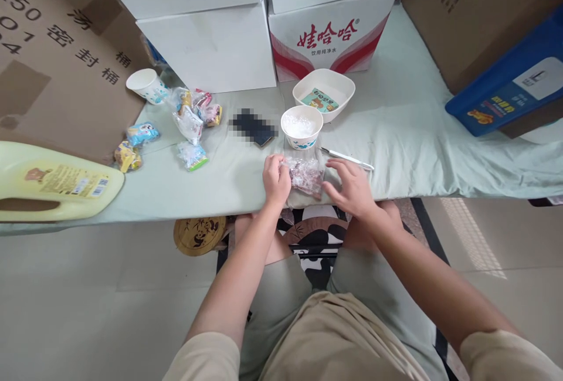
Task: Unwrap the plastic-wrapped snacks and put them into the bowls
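Note:
Near the front edge of the cloth-covered surface lies a crinkled clear plastic bag [307, 177] with something reddish-brown inside. My left hand [277, 179] is closed on the bag's left end. At its right side is my right hand [349, 186], fingers apart; I cannot tell whether a fingertip touches the plastic. A white pen-like tool [349, 158] with a dark thin tip lies just beyond my right hand. Behind the bag stands a paper bowl [301, 140] holding crumpled clear plastic. A larger white bowl [343, 102] sits behind that, with a green printed packet [320, 101] in it.
Left of the bowls lies a dark, pixelated flat object [253, 127]. Several small wrapped packets [191, 126] and a tipped paper cup [147, 86] are farther left. A yellow jug [57, 182], a blue container [505, 76] and white boxes [206, 47] surround the area.

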Demonstrator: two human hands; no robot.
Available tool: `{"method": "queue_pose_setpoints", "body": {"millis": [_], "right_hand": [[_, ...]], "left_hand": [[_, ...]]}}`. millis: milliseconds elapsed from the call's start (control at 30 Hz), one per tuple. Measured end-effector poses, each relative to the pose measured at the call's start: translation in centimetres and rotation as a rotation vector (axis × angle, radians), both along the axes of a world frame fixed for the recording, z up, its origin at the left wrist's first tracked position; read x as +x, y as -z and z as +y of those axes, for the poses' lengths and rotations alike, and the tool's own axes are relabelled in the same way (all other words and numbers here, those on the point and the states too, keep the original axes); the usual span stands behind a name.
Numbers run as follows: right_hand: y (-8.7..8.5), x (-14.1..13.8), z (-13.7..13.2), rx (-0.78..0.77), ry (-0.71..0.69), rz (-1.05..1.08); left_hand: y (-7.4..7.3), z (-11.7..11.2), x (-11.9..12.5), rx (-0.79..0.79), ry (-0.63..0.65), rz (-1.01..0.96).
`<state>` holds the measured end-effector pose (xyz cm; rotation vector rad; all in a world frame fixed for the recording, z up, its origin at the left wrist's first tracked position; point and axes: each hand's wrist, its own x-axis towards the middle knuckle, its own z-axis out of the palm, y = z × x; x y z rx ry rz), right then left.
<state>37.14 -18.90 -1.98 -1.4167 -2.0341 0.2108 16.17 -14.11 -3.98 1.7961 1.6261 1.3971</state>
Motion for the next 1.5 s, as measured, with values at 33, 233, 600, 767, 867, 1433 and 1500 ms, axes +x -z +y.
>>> {"method": "queue_pose_setpoints", "body": {"millis": [33, 233, 600, 767, 867, 1433, 1500], "right_hand": [[-0.1, -0.8, 0.0, -0.041, -0.021, 0.013], [-0.4, -2.8, 1.0, -0.137, 0.012, 0.222], [-0.7, 1.8, 1.9, -0.034, 0.263, 0.376], [-1.6, 0.7, 0.5, 0.107, 0.088, 0.179], [-1.9, 0.1, 0.4, 0.084, 0.128, 0.005], [-2.3, 3.6, 0.1, 0.158, 0.27, 0.016], [-3.0, 3.5, -0.1, 0.173, 0.138, 0.033]], "left_hand": [[0.0, 0.0, -0.1, 0.0, 0.02, -0.004], [-0.2, -0.2, -0.2, -0.044, -0.013, -0.081], [0.4, 0.0, -0.2, -0.095, -0.16, -0.204], [0.7, -0.1, -0.3, 0.017, -0.07, -0.117], [0.7, -0.1, -0.2, -0.016, -0.008, -0.045], [0.6, 0.0, -0.2, -0.049, -0.072, -0.025], [0.7, 0.0, -0.2, -0.041, -0.076, -0.02]]}}
